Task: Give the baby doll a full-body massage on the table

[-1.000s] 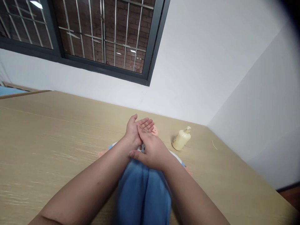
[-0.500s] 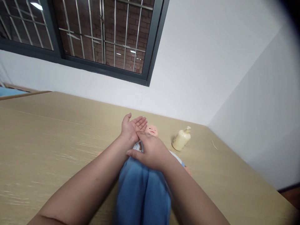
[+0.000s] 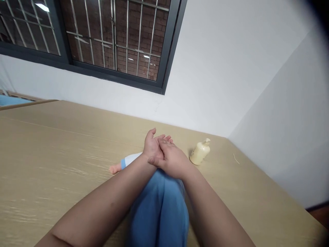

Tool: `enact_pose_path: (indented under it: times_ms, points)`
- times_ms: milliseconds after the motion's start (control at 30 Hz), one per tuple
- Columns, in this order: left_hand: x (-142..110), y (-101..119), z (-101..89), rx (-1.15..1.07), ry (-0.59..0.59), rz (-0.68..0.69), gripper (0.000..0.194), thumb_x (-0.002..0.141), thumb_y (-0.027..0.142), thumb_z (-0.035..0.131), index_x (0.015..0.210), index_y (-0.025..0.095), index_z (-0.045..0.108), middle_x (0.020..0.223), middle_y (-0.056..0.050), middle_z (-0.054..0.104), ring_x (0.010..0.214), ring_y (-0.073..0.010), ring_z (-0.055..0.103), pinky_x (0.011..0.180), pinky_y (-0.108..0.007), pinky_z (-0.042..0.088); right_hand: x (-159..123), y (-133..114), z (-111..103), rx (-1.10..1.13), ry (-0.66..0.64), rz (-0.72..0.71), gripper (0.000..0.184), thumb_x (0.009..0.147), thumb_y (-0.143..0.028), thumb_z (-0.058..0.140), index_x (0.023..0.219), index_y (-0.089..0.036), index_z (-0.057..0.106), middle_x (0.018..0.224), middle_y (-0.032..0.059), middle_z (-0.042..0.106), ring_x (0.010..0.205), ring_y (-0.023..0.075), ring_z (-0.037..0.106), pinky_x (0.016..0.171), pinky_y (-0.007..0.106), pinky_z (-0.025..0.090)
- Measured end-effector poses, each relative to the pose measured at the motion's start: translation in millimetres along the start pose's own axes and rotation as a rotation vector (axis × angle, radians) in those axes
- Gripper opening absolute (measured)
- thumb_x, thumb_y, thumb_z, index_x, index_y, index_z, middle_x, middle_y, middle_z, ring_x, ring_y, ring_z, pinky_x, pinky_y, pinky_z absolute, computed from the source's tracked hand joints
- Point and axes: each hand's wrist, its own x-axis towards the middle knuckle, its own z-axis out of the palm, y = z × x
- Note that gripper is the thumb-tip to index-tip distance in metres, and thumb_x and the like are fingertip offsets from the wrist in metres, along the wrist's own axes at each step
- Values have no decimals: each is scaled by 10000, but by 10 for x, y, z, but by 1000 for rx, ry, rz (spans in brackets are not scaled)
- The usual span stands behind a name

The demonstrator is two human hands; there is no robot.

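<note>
My left hand (image 3: pixel 152 146) is palm up, its thumb raised and fingers stretched out. Lying flat across that palm is my right hand (image 3: pixel 173 158), fingers extended and thumb apart. Neither holds an object. Beneath both hands a doll lies on the wooden surface; its bare hand (image 3: pixel 115 168) and white sleeve (image 3: pixel 132 158) with a blue cuff show to the left. The doll's head is hidden behind my hands. Blue trousers (image 3: pixel 159 209), seemingly the doll's, stretch toward me between my forearms. A cream pump bottle (image 3: pixel 199 153) stands right of my right hand.
The wooden tabletop (image 3: pixel 64 147) reaches back to a white wall (image 3: pixel 218 68). A thin pale strip (image 3: pixel 235 159) lies to the right of the bottle. Above, a dark-framed window (image 3: pixel 115 73) has metal bars. Something light blue (image 3: pixel 12 100) shows at the far left.
Both hands have moved to the right together, and my right hand now covers more of the left palm. The doll's head has become hidden, while its left-side sleeve and hand have come into view.
</note>
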Motion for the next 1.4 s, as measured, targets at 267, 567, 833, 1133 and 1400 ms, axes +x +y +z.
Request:
enact_pose_path:
  times_ms: [267,567,833,1133,1400]
  points:
    - [132,155,-73,263,17,170,481,928,518,473,1121,93,590,1040,-192,680,894,-277,697,747,-366,584,-135,17,-218,81,27,-29,376,958,-539,551,1023,-224,746,1000,66,752,969,260,666,809,365,493]
    - [167,237,-145,490,17,340,189,855,301,547,798,145,637,756,-67,659,695,-159,664,659,-258,543,-350,-89,-290,187,90,-172,219,915,-313,620,1097,-279,738,1074,7,767,996,216,703,895,349,521]
    - [130,191,-610,1092,-45,505,91,751,263,695,699,188,695,636,-6,645,548,-161,563,544,-264,410,-891,-30,149,170,-114,-447,502,887,-379,658,1369,-250,598,1429,47,612,1350,223,537,1182,373,345]
    - [226,224,-917,1447,-89,549,179,779,308,660,882,268,801,874,-35,766,820,-265,686,758,-326,495,-739,300,334,71,-109,-438,689,901,-572,623,1474,-215,489,1522,93,514,1482,261,363,1267,481,127]
    - [182,200,-957,1476,-117,523,239,826,350,642,978,255,800,888,-36,760,602,-211,628,767,-352,520,-586,794,415,86,56,-205,615,989,-540,499,1510,-219,444,1568,107,448,1479,271,369,1232,534,263]
